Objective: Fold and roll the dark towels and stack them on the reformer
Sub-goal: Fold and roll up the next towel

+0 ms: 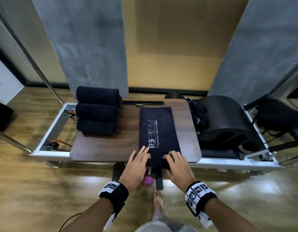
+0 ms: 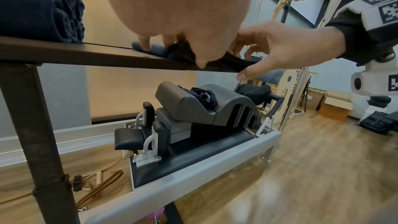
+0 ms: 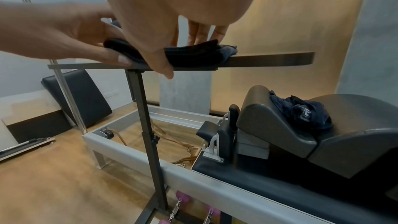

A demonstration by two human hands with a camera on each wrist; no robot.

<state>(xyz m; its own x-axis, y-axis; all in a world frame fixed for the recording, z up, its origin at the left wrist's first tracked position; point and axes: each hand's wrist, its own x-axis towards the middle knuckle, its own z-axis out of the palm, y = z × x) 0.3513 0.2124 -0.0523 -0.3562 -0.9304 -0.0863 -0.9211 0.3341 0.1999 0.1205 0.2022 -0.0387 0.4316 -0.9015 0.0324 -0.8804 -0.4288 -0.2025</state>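
Folded towel (image 1: 159, 131) lies flat as a long strip mid-frame on the desk (image 1: 128, 141), logo up, near end at the desk's front edge. Left hand (image 1: 136, 166) and right hand (image 1: 178, 166) both sit on that near end: fingers (image 1: 144, 152) curled over the top, thumbs under the hem, pinching it. My read: fold done, roll just starting.

Done: three rolled towels (image 1: 97, 110) stacked at the desk's left side in the head view. Left: a crumpled dark towel (image 1: 197, 113) in the dip of the arc barrel (image 1: 228, 121), right of frame, unfolded. No bins or baskets visible. Desk stands over the reformer (image 1: 49, 131) frame.
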